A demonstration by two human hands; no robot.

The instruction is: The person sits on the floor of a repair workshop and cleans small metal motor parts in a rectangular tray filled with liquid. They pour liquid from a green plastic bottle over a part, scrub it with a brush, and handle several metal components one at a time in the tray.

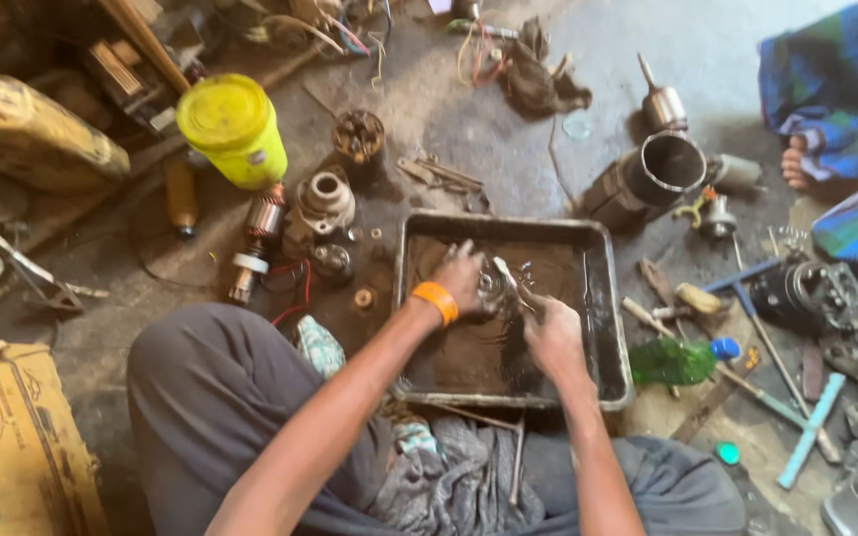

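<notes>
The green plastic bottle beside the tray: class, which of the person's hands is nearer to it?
Right. The right hand is in the tray, just left of the green plastic bottle; the left hand sits farther left.

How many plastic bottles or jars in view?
2: a yellow jar on the floor upper left of the tray, and a green bottle lying right of the tray. Clutter may hide others.

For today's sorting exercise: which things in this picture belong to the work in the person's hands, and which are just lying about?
In the work:
left hand
right hand
small metal part, held between both hands
dark metal tray of dirty liquid

Lying about:
yellow container
green plastic bottle
metal cylinder housing
motor armature
cardboard box
grey rag
</notes>
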